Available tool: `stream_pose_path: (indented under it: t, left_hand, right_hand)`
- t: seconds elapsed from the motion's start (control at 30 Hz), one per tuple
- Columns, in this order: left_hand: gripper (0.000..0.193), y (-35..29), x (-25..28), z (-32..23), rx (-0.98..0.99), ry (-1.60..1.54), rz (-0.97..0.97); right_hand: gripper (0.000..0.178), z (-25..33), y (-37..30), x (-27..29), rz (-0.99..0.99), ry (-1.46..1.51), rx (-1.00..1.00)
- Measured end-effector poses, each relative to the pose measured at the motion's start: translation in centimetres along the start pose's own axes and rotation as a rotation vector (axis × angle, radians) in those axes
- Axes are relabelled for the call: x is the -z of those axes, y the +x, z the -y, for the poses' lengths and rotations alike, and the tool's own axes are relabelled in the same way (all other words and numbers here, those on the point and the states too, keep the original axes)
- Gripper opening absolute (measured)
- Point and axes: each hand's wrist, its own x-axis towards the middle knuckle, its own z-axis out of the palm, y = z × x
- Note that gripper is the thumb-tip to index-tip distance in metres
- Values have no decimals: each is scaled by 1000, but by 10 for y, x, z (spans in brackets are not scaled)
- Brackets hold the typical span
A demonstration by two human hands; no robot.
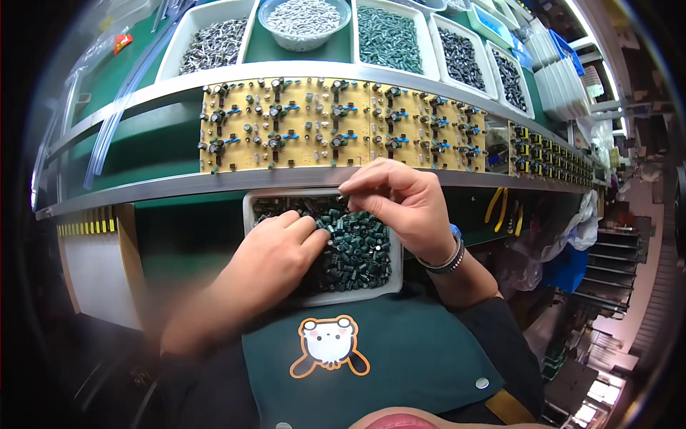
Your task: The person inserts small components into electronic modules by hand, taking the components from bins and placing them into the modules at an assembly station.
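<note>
A white tray (394, 275) full of small dark green cylindrical capacitors (361, 250) sits in front of me, below a metal rail. My left hand (280, 247) reaches into its left side, fingers bent and drawn together among the parts; whatever they hold is hidden. Above the tray's far right corner is my right hand (400, 204), thumb and forefinger pinched together close to the rail. Anything in that pinch is too small to name. Just beyond the fingers, a row of tan circuit boards (293, 154) stands between two rails, populated with black capacitors and blue parts.
Behind the boards stand a white bin (168, 61) of silver-and-dark parts, a clear bowl (304, 39) of pale parts and a bin of green components (389, 39). Yellow-handled pliers (495, 207) hang at right. A pale board with a wooden edge (128, 250) stands at left.
</note>
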Motion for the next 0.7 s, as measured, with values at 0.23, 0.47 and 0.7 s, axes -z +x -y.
stream_pose_path:
  t: [0.23, 0.47, 0.7]
  left_hand:
    - [21, -12, -14, 2, 39, -108, -174]
    - [30, -20, -10, 3, 108, -366, -371]
    - [30, -22, 4, 3, 388, -783, -493]
  right_hand:
    - [15, 5, 44, -18, -25, -951, 540]
    - [14, 1, 67, -19, 49, -1226, 688]
    - [14, 6, 72, -17, 102, -1304, 722]
